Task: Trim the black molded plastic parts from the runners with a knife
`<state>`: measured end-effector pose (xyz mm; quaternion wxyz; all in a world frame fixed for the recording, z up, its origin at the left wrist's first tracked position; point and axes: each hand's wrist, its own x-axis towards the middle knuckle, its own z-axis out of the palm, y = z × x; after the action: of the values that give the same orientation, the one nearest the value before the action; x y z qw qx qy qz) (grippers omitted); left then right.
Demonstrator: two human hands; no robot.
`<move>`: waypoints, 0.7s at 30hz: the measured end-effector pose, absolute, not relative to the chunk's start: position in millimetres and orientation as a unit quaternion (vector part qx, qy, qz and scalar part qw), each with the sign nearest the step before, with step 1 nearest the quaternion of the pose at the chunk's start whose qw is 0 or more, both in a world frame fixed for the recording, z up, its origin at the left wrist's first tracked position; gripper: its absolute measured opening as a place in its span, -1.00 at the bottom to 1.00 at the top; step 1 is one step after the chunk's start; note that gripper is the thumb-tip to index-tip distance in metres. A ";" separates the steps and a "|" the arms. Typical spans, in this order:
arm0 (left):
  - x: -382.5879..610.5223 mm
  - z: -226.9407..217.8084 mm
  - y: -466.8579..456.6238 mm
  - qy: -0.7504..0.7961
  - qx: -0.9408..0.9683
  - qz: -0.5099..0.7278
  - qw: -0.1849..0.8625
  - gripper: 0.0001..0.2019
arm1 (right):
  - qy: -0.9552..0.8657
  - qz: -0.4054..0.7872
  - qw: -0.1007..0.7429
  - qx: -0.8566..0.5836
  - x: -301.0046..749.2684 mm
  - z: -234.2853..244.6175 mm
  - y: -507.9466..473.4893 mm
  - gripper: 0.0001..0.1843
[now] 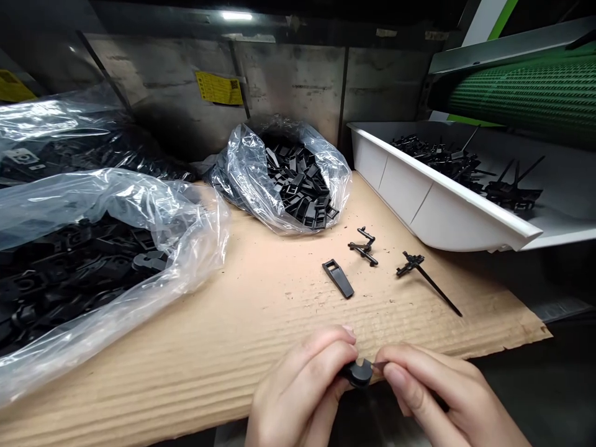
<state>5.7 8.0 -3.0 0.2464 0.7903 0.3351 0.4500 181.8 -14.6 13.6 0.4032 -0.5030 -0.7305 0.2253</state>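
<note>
Hands (302,388) pinching black plastic piece (359,374)

moulded plastic piece (359,374) at the front: matt black, same black as the loose parts (338,278) on the board and the heap inside the clear bag (242,180). cardboard sheet (261,335) pale tan with fine parallel ribbing, speckled with small dark flecks; white tray (410,208) carries more black pieces (437,158). behind, grey steel wall (298,81) streaked darker, one yellow label (218,88), green belt (526,93) in a dotted grid.
</note>
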 end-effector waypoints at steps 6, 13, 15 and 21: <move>2.2 -3.6 5.4 0.315 0.810 0.441 0.225 -0.65 | -0.775 0.200 0.365 -0.476 185.1 18.4 -13.0 -0.74; 1.2 1.3 6.4 0.301 0.809 0.415 0.287 -0.69 | -0.793 0.388 0.194 -0.427 204.2 40.8 -2.7 -0.68; 1.1 0.0 8.1 0.299 0.805 0.428 0.282 -0.70 | -0.774 0.462 0.149 -0.406 207.8 42.8 -2.1 -0.72; 3.0 2.2 9.3 0.305 0.795 0.446 0.274 -0.79 | -0.646 0.557 0.262 -0.451 207.4 31.6 -9.1 -0.73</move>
<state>3.0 9.3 2.2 0.2744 0.7951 0.3053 0.4465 207.4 -9.1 31.6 0.2620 -0.4505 -0.6464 0.5572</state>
